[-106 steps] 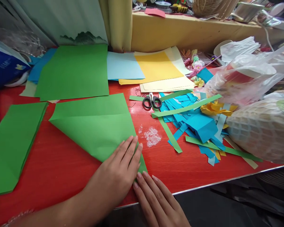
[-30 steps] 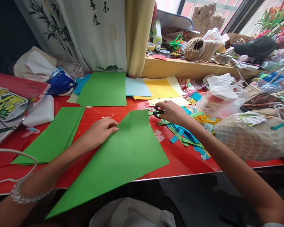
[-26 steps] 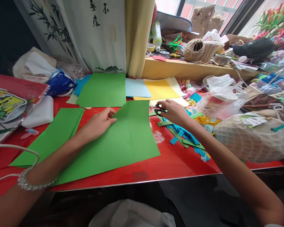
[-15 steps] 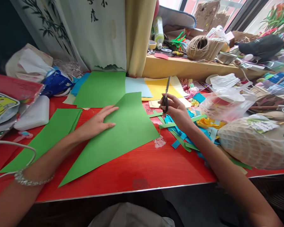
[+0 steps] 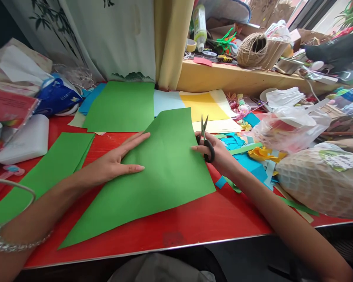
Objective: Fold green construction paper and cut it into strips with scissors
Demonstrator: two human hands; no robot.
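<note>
A large sheet of green paper (image 5: 164,172) lies at an angle on the red table (image 5: 188,231). My left hand (image 5: 123,156) rests on its left edge, fingers stretched out and thumb apart. At the sheet's right edge, my right hand (image 5: 216,154) has its fingers round the black handles of a pair of scissors (image 5: 205,137). The blades point away from me and are slightly apart. One finger of this hand reaches over the paper's edge. Behind and beside it lie cut strips of blue and green paper (image 5: 253,166).
A folded green sheet (image 5: 53,168) is on the left, near a white box (image 5: 29,141). Green (image 5: 120,107), light blue and yellow sheets (image 5: 202,105) line the back. A netted bag (image 5: 320,182) and a clear plastic bag (image 5: 297,129) crowd the right. A cable (image 5: 26,186) crosses the left.
My right hand has come down closer to the green sheet's right edge, and the scissors have turned, with their blades now parted. My left hand stays on the paper. The camera view has shifted.
</note>
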